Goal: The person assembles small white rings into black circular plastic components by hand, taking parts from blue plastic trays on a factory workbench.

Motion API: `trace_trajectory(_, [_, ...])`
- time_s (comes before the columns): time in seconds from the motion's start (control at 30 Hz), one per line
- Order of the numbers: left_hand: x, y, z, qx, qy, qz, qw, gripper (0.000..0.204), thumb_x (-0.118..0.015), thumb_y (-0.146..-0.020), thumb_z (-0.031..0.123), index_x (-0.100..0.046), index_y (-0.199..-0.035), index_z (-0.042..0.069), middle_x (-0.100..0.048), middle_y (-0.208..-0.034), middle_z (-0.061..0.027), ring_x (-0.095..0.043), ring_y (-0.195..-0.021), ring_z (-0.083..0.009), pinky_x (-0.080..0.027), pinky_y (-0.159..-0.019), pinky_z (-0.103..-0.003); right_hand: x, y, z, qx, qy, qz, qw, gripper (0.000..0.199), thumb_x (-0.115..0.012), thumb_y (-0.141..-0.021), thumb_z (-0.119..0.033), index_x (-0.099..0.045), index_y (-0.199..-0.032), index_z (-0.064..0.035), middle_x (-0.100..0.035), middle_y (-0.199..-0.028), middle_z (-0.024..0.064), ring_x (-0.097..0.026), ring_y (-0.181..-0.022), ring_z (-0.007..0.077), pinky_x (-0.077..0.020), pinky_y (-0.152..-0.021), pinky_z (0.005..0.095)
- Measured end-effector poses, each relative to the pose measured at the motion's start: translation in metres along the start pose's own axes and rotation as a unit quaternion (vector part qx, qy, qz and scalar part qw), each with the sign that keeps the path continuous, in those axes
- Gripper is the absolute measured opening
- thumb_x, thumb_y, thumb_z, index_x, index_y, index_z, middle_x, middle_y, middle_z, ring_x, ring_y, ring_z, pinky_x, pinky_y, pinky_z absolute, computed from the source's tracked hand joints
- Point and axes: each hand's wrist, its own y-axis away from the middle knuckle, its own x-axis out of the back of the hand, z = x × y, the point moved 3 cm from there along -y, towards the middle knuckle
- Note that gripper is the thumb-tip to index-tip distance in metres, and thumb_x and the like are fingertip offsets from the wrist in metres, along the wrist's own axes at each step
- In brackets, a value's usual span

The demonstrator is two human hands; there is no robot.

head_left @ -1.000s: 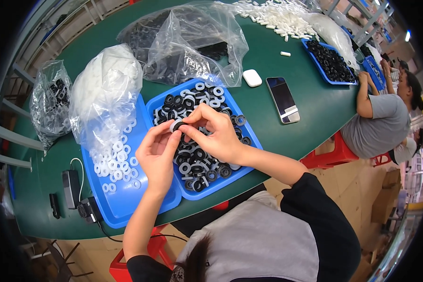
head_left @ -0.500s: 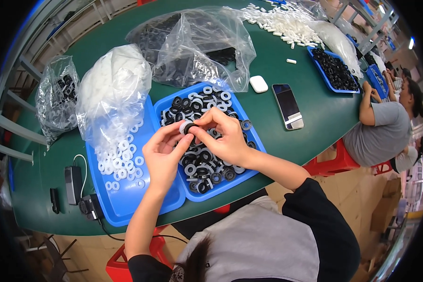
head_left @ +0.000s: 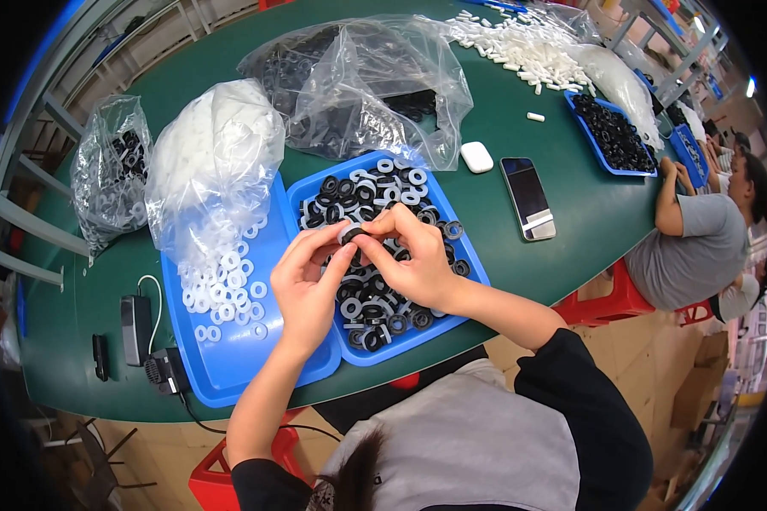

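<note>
Between the fingertips of both hands is a small ring, black with a whitish washer against it (head_left: 350, 233). My left hand (head_left: 305, 277) pinches it from the left, and my right hand (head_left: 418, 260) pinches it from the right. Both hands hover over a blue tray (head_left: 477, 274) heaped with black rings and pale washers (head_left: 373, 308). Left of it, a second blue tray (head_left: 298, 370) holds loose white washers (head_left: 228, 285), which spill from a clear plastic bag (head_left: 213, 153) full of them. My fingers partly cover the held ring.
Behind the trays lies a large clear bag of black parts (head_left: 349, 94); a smaller bag (head_left: 111, 179) stands far left. A phone (head_left: 528, 200) and white case (head_left: 476, 157) lie to the right. Chargers (head_left: 135, 328) sit at the left. Another person (head_left: 694, 243) sits at the far right.
The black ring and the whitish washer in my fingertips have tilted and now sit closer together. The whole view has shifted slightly; both hands keep their pinch over the right tray.
</note>
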Motion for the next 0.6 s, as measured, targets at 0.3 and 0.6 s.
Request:
trace_trajectory(0.3, [0.002,-0.002,-0.004,-0.038,-0.061,-0.013,0.997,0.025,-0.062,-0.086,-0.004,-0.063,-0.111,-0.004,-0.061,-0.101,-0.0091,-0.061,-0.091,-0.014,-0.05,-0.082,-0.025,0.005,-0.011,-0.001,0.075,0.046,-0.07,0.994,0.02,-0.066,-0.083,-0.003,-0.059,-0.101,0.0037,-0.059,-0.084,0.0102,-0.062,-0.071,0.0167,-0.0497,-0.063,0.0268])
trace_trajectory(0.6, [0.002,-0.007,-0.007,0.075,0.054,0.002,0.996,0.022,-0.064,-0.085,-0.003,-0.063,-0.107,-0.004,-0.061,-0.102,-0.0087,-0.062,-0.092,-0.0148,-0.05,-0.084,-0.025,0.002,-0.007,-0.002,-0.015,-0.051,-0.048,0.997,0.014,-0.063,-0.085,-0.001,-0.059,-0.097,0.0028,-0.064,-0.093,0.0115,-0.067,-0.083,0.0176,-0.0535,-0.072,0.0275])
